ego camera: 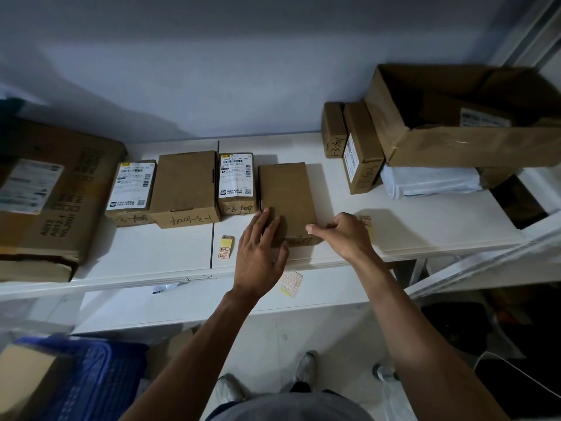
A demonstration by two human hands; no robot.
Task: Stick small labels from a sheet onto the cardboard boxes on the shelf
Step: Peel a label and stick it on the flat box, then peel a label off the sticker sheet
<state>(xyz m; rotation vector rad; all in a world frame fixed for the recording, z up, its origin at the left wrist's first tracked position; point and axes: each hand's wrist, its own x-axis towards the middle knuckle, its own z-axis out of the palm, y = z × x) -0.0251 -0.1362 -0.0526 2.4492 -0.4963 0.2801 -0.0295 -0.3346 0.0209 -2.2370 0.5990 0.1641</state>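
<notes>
Cardboard, plain brown: a small box (287,199) lies flat near the front of the white shelf (425,226), last in a row of four. Seen from the head camera, the left hand (261,253) rests on its near-left corner, fingers spread flat. The right hand (343,233) presses the near-right edge, fingers curled together; whether they pinch a label I cannot tell. A label sheet (291,284) sits on the lower ledge, a yellow strip (226,247) just left of the hands.

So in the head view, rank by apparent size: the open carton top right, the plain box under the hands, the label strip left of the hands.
1. Open carton
2. Plain box
3. Label strip

The carton sits farther back yet looks largest.
</notes>
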